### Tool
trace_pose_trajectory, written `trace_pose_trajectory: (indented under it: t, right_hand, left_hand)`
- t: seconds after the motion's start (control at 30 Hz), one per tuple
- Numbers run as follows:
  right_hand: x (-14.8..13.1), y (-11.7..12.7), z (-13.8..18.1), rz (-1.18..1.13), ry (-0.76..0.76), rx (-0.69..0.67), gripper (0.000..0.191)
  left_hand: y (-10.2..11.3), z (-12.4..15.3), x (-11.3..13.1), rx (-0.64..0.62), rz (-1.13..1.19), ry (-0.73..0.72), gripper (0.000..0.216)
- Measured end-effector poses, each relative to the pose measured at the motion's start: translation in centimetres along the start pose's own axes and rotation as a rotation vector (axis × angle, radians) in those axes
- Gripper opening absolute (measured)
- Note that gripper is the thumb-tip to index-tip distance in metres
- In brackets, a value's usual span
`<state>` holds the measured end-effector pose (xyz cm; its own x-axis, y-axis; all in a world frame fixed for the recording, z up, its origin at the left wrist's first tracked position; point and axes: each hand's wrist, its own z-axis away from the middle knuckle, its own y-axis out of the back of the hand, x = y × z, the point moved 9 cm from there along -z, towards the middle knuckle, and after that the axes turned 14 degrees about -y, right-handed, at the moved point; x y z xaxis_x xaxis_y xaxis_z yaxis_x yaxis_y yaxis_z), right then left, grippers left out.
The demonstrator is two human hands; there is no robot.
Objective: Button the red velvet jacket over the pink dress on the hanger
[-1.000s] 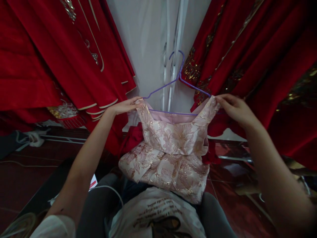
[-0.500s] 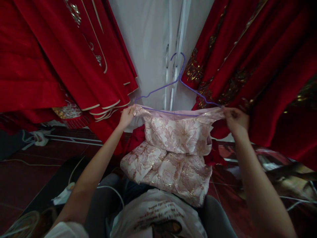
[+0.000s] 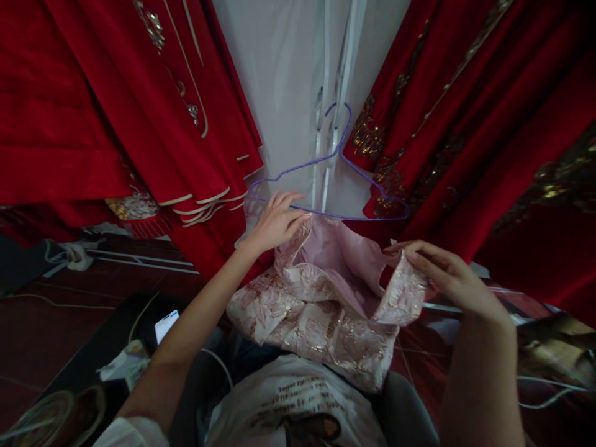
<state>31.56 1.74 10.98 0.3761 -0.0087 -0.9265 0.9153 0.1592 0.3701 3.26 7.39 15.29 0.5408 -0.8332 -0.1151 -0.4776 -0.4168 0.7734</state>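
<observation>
A pale pink brocade dress with gold and pink flowers lies gathered over my lap, its neckline gaping to show the pink lining. My left hand pinches its left top edge with thumb and forefinger, the other fingers stretched out by the hanger's lower bar. Over at the right, my right hand grips the other shoulder band between thumb and fingers. Just above the dress is a purple wire hanger, upright before a white panel; the dress top has dropped below its lower bar. What bears its hook I cannot tell.
Red garments with silver trim hang at the left, and red garments with gold embroidery at the right. White upright rails stand between them. A phone-like white card and crumpled paper lie on a dark surface at the lower left.
The dress top has come off the hanger's ends and down. My left hand has moved right and inward, my right hand lower. The neckline now gapes; the hanger has stayed nearly in place.
</observation>
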Motion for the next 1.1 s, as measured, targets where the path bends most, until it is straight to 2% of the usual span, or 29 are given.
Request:
trace_pose_trajectory:
  t: [0.07,0.13,0.23,0.3,0.37,0.5,0.6,0.73,0.87,1.0,1.1]
  right_hand:
    - [1.7,0.6,-0.4,-0.085,-0.066,0.023,0.023]
    - [3.9,1.8,-1.1,-0.170,-0.160,0.080,0.026]
    - [6.2,4.6,-1.5,-0.250,-0.266,0.264,0.030]
    - [6.2,6.5,-0.9,-0.256,-0.250,0.431,0.031]
    - [5.1,7.5,0.0,-0.207,-0.184,0.527,0.030]
    - [2.4,7.7,1.1,-0.071,-0.032,0.583,0.027]
    - [1.8,7.9,1.4,-0.057,0.041,0.646,0.024]
    - [1.7,7.9,1.4,-0.050,0.093,0.746,0.025]
    - [0.0,7.7,1.4,-0.002,0.133,0.869,0.028]
    - [-5.3,6.6,0.8,0.270,0.224,0.990,0.030]
    - [-8.8,5.0,-1.0,0.445,0.281,0.985,0.027]
  left_hand:
    - [-2.7,0.7,-1.2,-0.055,0.005,0.032,0.030]
    - [-4.5,1.4,-2.2,-0.062,-0.014,0.084,0.032]
    - [-4.9,1.8,-2.2,-0.007,0.003,0.119,0.035]
    - [-4.4,1.8,-1.8,-0.003,0.038,0.085,0.035]
    - [-3.5,2.1,-1.8,-0.003,0.021,0.068,0.034]
    - [-1.1,3.4,-3.3,0.057,-0.110,0.098,0.031]
    - [-0.2,3.8,-3.8,0.042,-0.182,0.099,0.029]
    - [0.2,3.6,-3.3,0.024,-0.218,0.083,0.030]
    - [-0.3,3.5,-2.7,0.037,-0.165,0.104,0.032]
    - [-1.8,3.0,-2.3,0.044,0.010,0.126,0.031]
    - [-3.2,2.4,-1.9,0.055,0.183,0.179,0.026]
